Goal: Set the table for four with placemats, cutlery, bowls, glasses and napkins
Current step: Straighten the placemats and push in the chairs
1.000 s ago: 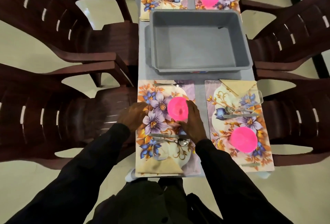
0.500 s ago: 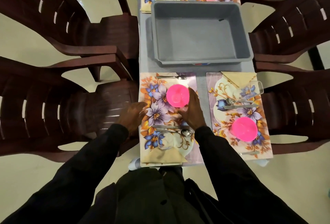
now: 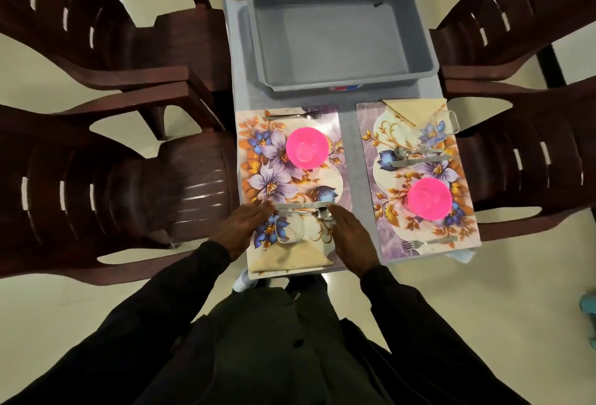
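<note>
Moved: left hand (image 3: 245,227) and right hand (image 3: 352,236) have drawn back from the near-left pink bowl (image 3: 307,148) to the near end of its mat, and the bowl now stands alone.
Table (image 3: 350,153): grey and narrow, running away from the person.
Chairs (image 3: 96,33): dark brown plastic, two on each long side.
Tub (image 3: 338,33): grey, rectangular, in the middle of the table, nothing visible inside.
Left placemat (image 3: 258,133): floral, at the near-left place.
Right placemat (image 3: 367,178): floral, just beside it across a strip of bare table.
Hands: both flat with straight fingers, holding nothing; the left lies over the mat's left edge, the right on its right part. Whether they touch the cutlery I cannot tell.
Right pink bowl (image 3: 429,198): on the right placemat, toward its near end.
Near napkin (image 3: 290,257): beige, folded, at the left mat's near end.
Far napkin (image 3: 416,107): beige, at the right mat's far end.
Near glass (image 3: 290,230): clear, between the hands, beside the near napkin.
Right glass (image 3: 445,122): clear, touching the far napkin.
Knife and spoon (image 3: 303,206): laid across the left mat, between the fingertips.
Fork (image 3: 293,115): at that mat's far end.
</note>
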